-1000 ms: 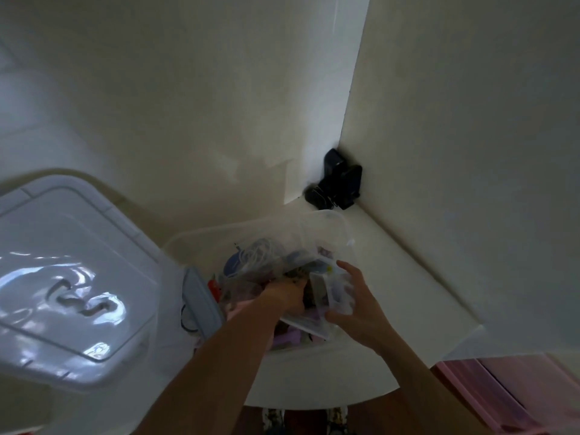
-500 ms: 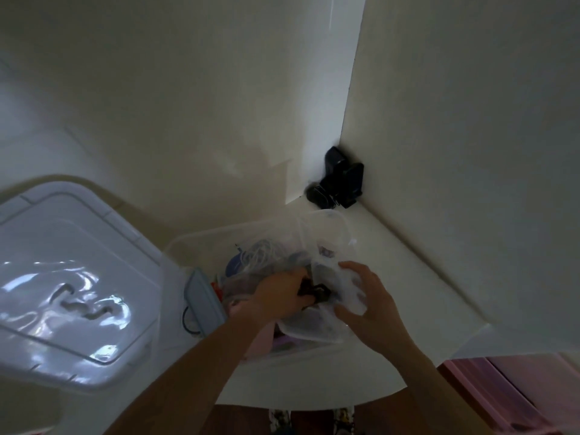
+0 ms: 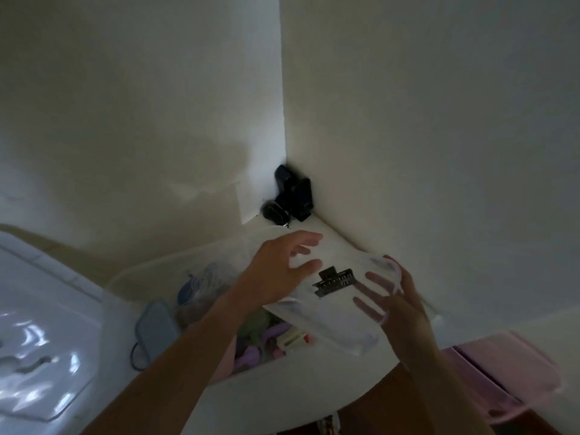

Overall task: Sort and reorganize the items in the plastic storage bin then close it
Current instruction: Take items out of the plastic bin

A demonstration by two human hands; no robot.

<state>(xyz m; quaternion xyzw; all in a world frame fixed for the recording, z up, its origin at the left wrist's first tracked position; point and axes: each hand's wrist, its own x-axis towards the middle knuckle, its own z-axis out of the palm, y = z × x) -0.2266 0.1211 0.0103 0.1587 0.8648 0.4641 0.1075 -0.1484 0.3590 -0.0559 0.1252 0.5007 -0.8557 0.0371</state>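
A clear plastic storage bin [image 3: 163, 265] stands open on a white corner surface, filled with purple, green and blue items. Above its right side I hold a clear plastic bag [image 3: 332, 312] with a black claw hair clip [image 3: 335, 281] inside. My left hand [image 3: 282, 271] holds the bag's left end, fingers spread over it. My right hand [image 3: 398, 302] grips the bag's right end, its fingers showing through the plastic. The bin's clear lid [image 3: 40, 334] lies off to the left.
Black gadgets [image 3: 290, 197] sit in the wall corner behind the bin. A grey-blue pouch [image 3: 155, 326] leans at the bin's left side. A pink plastic container [image 3: 502, 372] lies at lower right. Walls close in behind and to the right.
Both hands have lifted the clear bag up out of the bin and moved it right. The black clip now shows plainly inside it.
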